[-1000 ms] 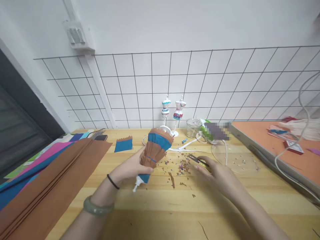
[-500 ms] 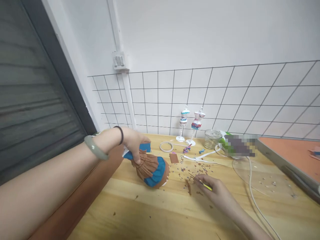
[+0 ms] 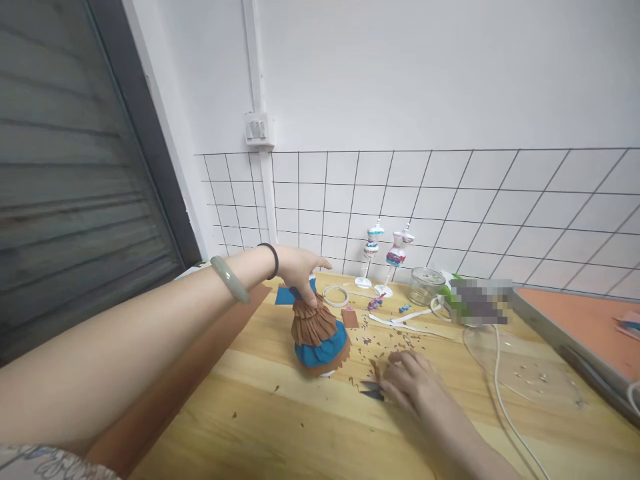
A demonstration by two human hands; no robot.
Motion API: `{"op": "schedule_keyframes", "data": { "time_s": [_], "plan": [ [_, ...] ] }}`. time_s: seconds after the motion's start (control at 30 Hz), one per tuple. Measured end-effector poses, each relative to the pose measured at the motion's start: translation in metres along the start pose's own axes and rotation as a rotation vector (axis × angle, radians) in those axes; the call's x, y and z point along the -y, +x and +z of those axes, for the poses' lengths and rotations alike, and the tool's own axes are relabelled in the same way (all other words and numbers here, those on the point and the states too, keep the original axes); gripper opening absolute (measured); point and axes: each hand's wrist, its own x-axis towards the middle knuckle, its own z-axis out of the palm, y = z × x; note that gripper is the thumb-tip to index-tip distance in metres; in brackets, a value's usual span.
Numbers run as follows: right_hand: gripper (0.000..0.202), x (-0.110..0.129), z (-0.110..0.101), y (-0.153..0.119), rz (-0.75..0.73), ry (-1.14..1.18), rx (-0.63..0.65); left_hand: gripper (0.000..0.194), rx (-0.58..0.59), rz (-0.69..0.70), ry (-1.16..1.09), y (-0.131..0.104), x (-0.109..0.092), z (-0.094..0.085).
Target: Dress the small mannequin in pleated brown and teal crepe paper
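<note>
Dress (image 3: 314, 327) upright on the desk (image 3: 240, 407), my left hand (image 3: 295, 265) at its top, fingers spread; can't tell if gripping. A knock there could tip it. Right hand (image 3: 411, 385) curled over scissors (image 3: 373, 392), grip hidden; blades face the dress, so sliding left could snag it. Room's nearside; patch (image 3: 351, 319) sits behind.

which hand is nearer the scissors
Right. The right hand is right at the scissors, their blades showing beside its fingers; the left hand is farther off, at the top of the dress.
</note>
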Motion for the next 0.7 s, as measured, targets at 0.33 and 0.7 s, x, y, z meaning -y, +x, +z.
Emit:
{"op": "schedule_keyframes", "data": {
  "time_s": [0.33,0.7],
  "plan": [
    [0.037,0.067,-0.045,0.096,-0.448,0.33,-0.165,0.081,-0.11,0.141,-0.088,0.0,-0.017,0.007],
    [0.048,0.056,-0.044,0.088,-0.401,0.299,-0.11,0.073,-0.23,0.181,-0.126,0.007,-0.008,0.017]
  ]
}}
